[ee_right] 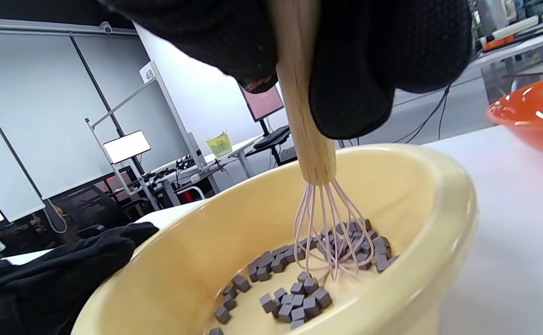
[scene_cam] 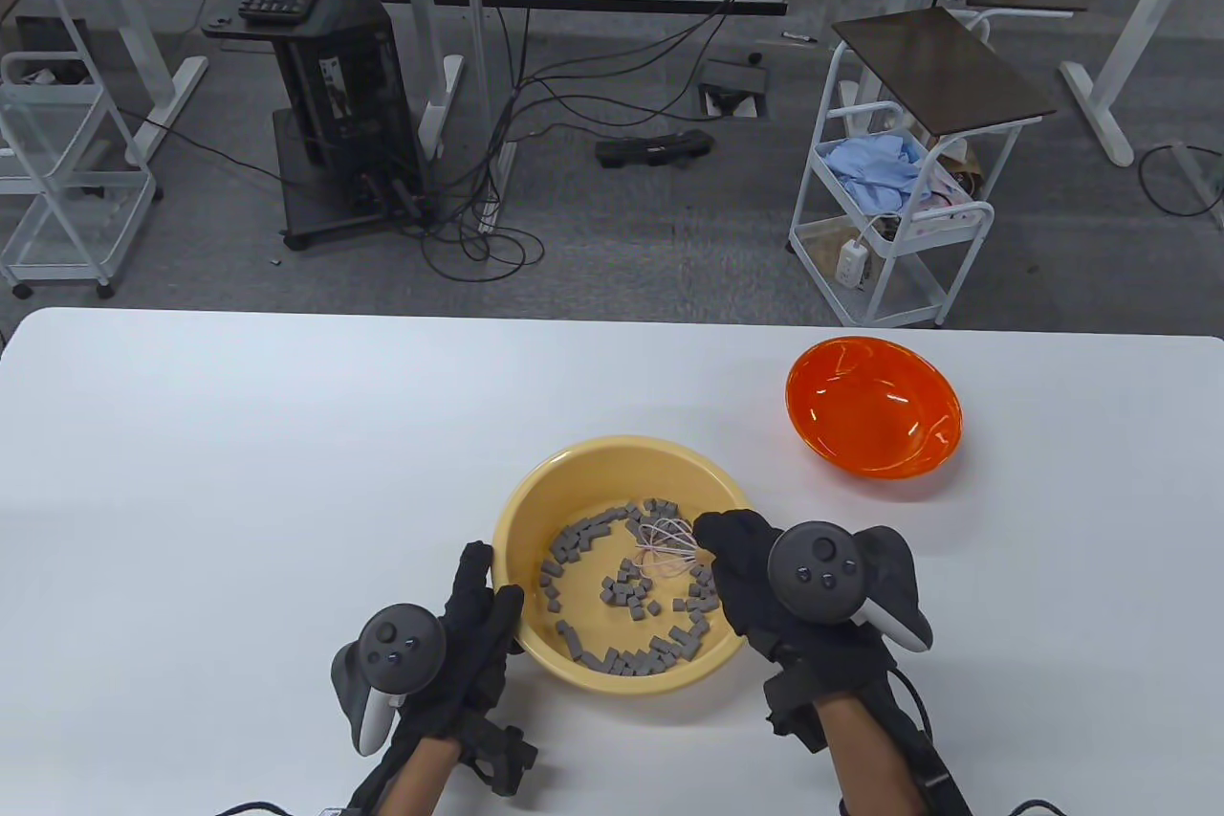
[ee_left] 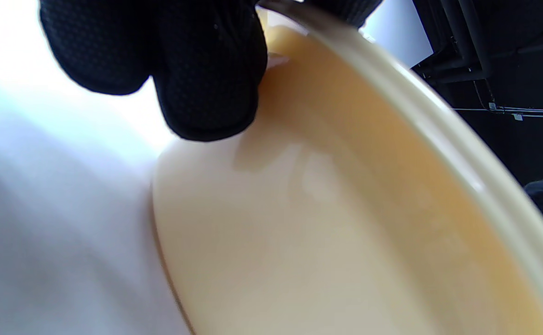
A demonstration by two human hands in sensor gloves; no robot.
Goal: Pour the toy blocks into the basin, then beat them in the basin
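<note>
A yellow basin (scene_cam: pixel 528 496) (ee_right: pixel 420 186) stands near the table's front edge and holds several small grey toy blocks (scene_cam: pixel 626 591) (ee_right: pixel 294 302), mostly in a ring along its floor. My right hand (scene_cam: pixel 741 567) (ee_right: pixel 345 60) grips the wooden handle of a pink-wired whisk (scene_cam: pixel 663 546) (ee_right: pixel 329 223), whose wires reach down among the blocks. My left hand (scene_cam: pixel 483 601) (ee_left: pixel 192 74) holds the basin's left rim, fingers against its outer wall (ee_left: pixel 345 209).
An orange bowl (scene_cam: pixel 875 419) (ee_right: pixel 532 116) sits on the white table (scene_cam: pixel 239 472) to the right of the basin and looks bare inside. Beyond the table's far edge are a white cart, a computer stand and floor cables.
</note>
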